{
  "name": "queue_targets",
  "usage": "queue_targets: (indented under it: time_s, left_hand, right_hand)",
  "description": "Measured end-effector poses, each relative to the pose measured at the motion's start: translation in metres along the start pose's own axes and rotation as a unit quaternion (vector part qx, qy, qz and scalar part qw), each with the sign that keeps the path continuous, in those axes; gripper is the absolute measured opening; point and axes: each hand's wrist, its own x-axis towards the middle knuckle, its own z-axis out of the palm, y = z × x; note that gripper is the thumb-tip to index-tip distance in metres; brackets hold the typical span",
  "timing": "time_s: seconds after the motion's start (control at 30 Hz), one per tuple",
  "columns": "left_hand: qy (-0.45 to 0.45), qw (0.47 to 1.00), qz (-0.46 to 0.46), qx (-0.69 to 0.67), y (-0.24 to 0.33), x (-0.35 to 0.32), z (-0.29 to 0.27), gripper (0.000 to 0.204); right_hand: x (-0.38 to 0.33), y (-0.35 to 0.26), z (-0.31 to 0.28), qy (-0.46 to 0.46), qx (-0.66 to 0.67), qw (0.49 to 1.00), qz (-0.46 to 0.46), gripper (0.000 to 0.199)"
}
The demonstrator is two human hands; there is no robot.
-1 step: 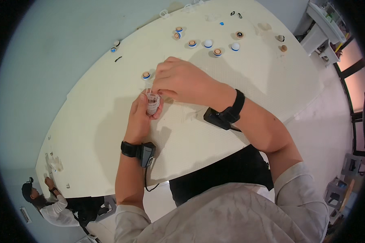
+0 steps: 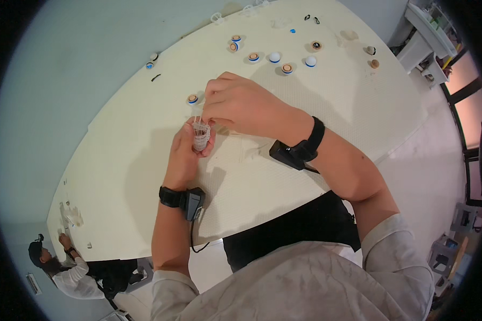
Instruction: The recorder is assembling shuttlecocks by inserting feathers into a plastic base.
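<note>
A small white openwork pouch, like a woven mini basket (image 2: pixel 201 137), rests upright in my left hand (image 2: pixel 183 152), whose thumb and fingers close round it. Thin white strands (image 2: pixel 197 120) stand up from its rim toward my right hand (image 2: pixel 235 101). The right fingers are pinched together at the top of these strands, and the fingertips are partly hidden behind the hand. Just beyond both hands a small round piece (image 2: pixel 192 99), white and blue with a tan top, sits on the table.
Several similar round pieces (image 2: pixel 254 57) stand across the far part of the cream table (image 2: pixel 262 203). White ring-shaped items (image 2: pixel 217 18) lie at its back edge, small dark clips (image 2: pixel 316 21) at the far right. At the lower left another person (image 2: pixel 72 273) works at the same table.
My right hand has risen very slightly, and the strands between it and the basket show a little more. My left hand keeps its place round the basket.
</note>
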Motion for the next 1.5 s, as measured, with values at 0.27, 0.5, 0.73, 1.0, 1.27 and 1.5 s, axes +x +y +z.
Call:
queue_targets:
  time_s: [0.27,0.5,0.73,1.0,1.27,1.5]
  left_hand:
    - [0.044,0.997,-0.055,0.024,-0.007,0.0,-0.013,0.051]
    - [0.041,0.993,0.012,-0.106,-0.002,0.006,-0.027,0.042]
    - [0.022,0.992,0.033,-0.12,-0.008,0.011,-0.019,0.043]
    - [-0.017,0.99,0.015,-0.14,-0.018,0.011,-0.028,0.045]
    - [-0.021,0.986,0.031,-0.159,-0.006,0.003,-0.025,0.051]
    - [-0.011,0.986,0.035,-0.162,-0.009,0.008,-0.022,0.043]
  right_hand:
    - [-0.001,-0.019,0.012,-0.03,-0.043,0.996,-0.07,0.014]
    - [0.01,0.023,-0.017,0.143,0.098,0.982,0.074,0.032]
    - [-0.038,0.215,-0.075,0.115,-0.378,0.815,0.423,0.042]
    - [-0.034,0.218,-0.089,0.061,-0.245,0.881,0.4,0.03]
    - [0.07,0.036,0.006,-0.053,0.147,0.981,0.12,0.017]
    - [0.063,0.02,0.003,-0.138,0.218,0.953,0.157,0.014]
